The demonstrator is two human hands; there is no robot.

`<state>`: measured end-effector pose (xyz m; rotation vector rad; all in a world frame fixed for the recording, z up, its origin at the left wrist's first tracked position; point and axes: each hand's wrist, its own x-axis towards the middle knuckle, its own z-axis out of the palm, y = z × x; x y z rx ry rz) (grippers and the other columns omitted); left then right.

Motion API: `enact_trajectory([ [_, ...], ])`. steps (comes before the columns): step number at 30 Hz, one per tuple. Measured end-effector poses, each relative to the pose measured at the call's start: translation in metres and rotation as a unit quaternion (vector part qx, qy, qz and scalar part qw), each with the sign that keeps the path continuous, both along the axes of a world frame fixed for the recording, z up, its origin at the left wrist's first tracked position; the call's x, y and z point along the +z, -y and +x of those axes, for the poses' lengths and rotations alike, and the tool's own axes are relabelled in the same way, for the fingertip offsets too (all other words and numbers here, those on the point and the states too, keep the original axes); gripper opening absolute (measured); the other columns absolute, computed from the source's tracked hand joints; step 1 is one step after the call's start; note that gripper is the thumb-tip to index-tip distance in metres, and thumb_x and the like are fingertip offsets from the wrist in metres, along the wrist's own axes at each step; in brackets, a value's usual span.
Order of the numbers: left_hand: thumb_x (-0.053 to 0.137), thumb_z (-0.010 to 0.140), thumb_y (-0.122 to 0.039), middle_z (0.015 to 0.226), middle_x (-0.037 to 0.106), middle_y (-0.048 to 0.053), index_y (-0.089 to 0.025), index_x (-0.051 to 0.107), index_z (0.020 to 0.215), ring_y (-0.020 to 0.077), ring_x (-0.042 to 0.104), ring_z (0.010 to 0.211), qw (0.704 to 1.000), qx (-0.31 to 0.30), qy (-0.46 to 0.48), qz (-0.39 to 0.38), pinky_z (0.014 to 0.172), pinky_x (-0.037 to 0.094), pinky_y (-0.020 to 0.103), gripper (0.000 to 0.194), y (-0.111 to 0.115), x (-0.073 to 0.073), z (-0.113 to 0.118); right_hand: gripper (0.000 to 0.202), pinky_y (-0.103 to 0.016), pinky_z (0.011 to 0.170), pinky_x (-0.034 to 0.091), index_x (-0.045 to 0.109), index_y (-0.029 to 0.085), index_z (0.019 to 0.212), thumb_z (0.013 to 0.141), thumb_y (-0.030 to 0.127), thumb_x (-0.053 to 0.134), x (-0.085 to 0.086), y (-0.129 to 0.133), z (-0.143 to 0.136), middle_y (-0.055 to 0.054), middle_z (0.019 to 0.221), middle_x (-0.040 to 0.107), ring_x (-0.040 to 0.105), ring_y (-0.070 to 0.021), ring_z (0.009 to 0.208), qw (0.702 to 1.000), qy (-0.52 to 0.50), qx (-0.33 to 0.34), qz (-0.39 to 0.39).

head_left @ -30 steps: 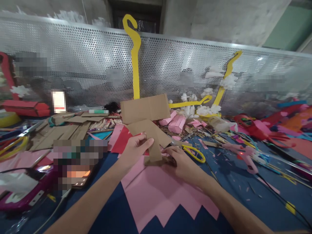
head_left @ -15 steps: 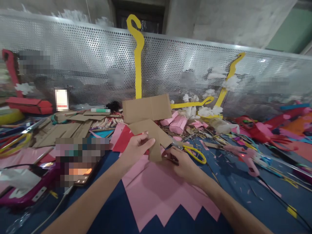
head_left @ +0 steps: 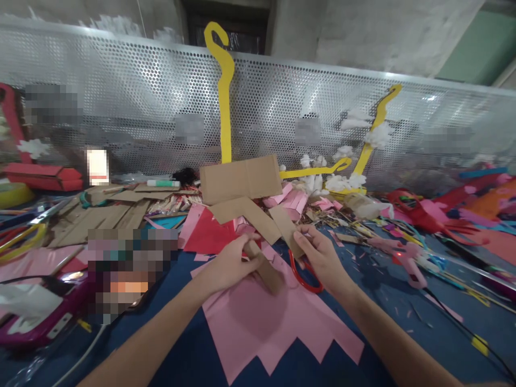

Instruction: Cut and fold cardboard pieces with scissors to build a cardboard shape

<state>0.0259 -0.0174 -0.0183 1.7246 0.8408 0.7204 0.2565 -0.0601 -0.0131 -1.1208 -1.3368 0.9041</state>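
Note:
My left hand [head_left: 236, 263] pinches a short brown cardboard strip [head_left: 269, 274] over a pink sheet [head_left: 274, 322] with a zigzag near edge; the strip's low end is blurred. In my right hand [head_left: 318, 250], between thumb and fingers, is another cardboard strip [head_left: 285, 226], slanting up to the left. A red loop handle [head_left: 308, 282], apparently of scissors, shows just below the right hand; I cannot tell whether the hand touches it. Beyond the hands lies a bent cardboard piece [head_left: 258, 220], partly over red paper [head_left: 209, 231].
A cardboard box [head_left: 242, 180] with a tall yellow hook-topped shape [head_left: 226, 107] stands against the perforated metal panel [head_left: 266, 102]. To the right lies a pink glue gun [head_left: 413, 263] with its cord. Cardboard strips [head_left: 97, 217] and a purple power strip [head_left: 40, 317] are on the left.
My right hand has moved right and up and now holds its own cardboard strip. My left hand's strip has turned and lowered. The red handle has come into view; the yellow handle is out of sight.

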Motion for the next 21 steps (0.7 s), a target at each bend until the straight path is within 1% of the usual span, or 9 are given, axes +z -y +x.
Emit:
enact_trajectory([
  [2,0.062,0.087,-0.035,0.105,0.072,0.01,-0.021,0.066,0.116,0.0241,0.069,0.088,0.995,0.004,-0.063,0.082,0.075,0.053,0.035,0.033,-0.002,0.0,-0.003,0.033,-0.022,0.038,0.036,0.053,0.022,0.098,0.089,0.052,0.062,-0.002,-0.001,0.001,0.006,0.062,0.054,0.045,-0.0093,0.04,1.0,0.011,-0.004,-0.001],
  [3,0.062,0.087,-0.035,0.108,0.072,0.01,-0.021,0.069,0.111,0.0233,0.068,0.086,0.99,0.005,-0.091,0.109,0.075,0.051,0.035,0.029,-0.003,0.001,-0.004,0.032,-0.022,0.038,0.037,0.054,0.022,0.099,0.089,0.052,0.062,-0.003,-0.001,0.002,0.006,0.064,0.055,0.046,-0.009,0.04,1.0,0.022,-0.007,0.001],
  [6,0.07,0.079,-0.038,0.113,0.071,0.008,-0.024,0.068,0.117,0.0238,0.067,0.084,0.979,-0.007,-0.148,0.138,0.072,0.049,0.034,0.04,-0.006,0.002,-0.01,0.027,-0.023,0.043,0.041,0.059,0.02,0.1,0.092,0.046,0.059,-0.002,-0.001,0.004,0.002,0.076,0.059,0.049,-0.0089,0.045,0.996,0.087,-0.008,0.016],
  [10,0.085,0.062,-0.039,0.128,0.064,0.009,-0.025,0.063,0.126,0.0319,0.058,0.112,0.962,-0.061,-0.187,0.19,0.091,0.046,0.038,0.069,-0.003,0.004,-0.011,0.02,-0.027,0.062,0.048,0.065,0.019,0.099,0.094,0.037,0.056,0.002,0.001,0.006,-0.004,0.09,0.066,0.06,-0.0164,0.071,0.982,0.177,-0.003,0.065],
  [12,0.086,0.062,-0.038,0.125,0.063,0.007,-0.027,0.066,0.122,0.0313,0.053,0.116,0.947,-0.113,-0.2,0.223,0.095,0.043,0.038,0.064,0.001,0.008,-0.009,0.019,-0.029,0.071,0.049,0.066,0.019,0.098,0.094,0.035,0.056,0.003,0.001,0.006,-0.004,0.092,0.068,0.062,-0.019,0.08,0.978,0.192,-0.005,0.082],
  [14,0.084,0.065,-0.036,0.118,0.063,0.005,-0.028,0.071,0.111,0.0294,0.053,0.112,0.935,-0.135,-0.218,0.244,0.093,0.043,0.038,0.048,0.003,0.01,-0.007,0.018,-0.029,0.073,0.049,0.066,0.02,0.098,0.095,0.034,0.055,0.002,0.001,0.007,-0.004,0.094,0.069,0.062,-0.0195,0.081,0.977,0.195,-0.007,0.085],
  [17,0.082,0.068,-0.04,0.109,0.062,0.006,-0.025,0.072,0.097,0.0295,0.053,0.107,0.93,-0.082,-0.25,0.255,0.09,0.042,0.039,0.034,0.0,0.01,-0.009,0.019,-0.029,0.071,0.048,0.066,0.02,0.097,0.095,0.034,0.054,0.002,0.0,0.008,-0.004,0.091,0.068,0.062,-0.0196,0.079,0.973,0.214,-0.009,0.083],
  [19,0.081,0.067,-0.043,0.104,0.063,0.007,-0.022,0.071,0.091,0.0304,0.054,0.105,0.931,-0.053,-0.257,0.253,0.089,0.042,0.04,0.033,-0.006,0.008,-0.013,0.019,-0.03,0.071,0.048,0.067,0.02,0.096,0.095,0.034,0.054,0.001,-0.001,0.008,-0.004,0.088,0.069,0.063,-0.0203,0.079,0.97,0.231,-0.007,0.083],
  [21,0.081,0.066,-0.045,0.103,0.064,0.007,-0.022,0.07,0.092,0.0308,0.055,0.105,0.938,-0.051,-0.248,0.235,0.087,0.043,0.039,0.037,-0.011,0.007,-0.019,0.019,-0.032,0.075,0.049,0.068,0.02,0.099,0.094,0.032,0.054,0.001,-0.002,0.008,-0.005,0.091,0.071,0.065,-0.0217,0.083,0.967,0.24,-0.008,0.085],
])
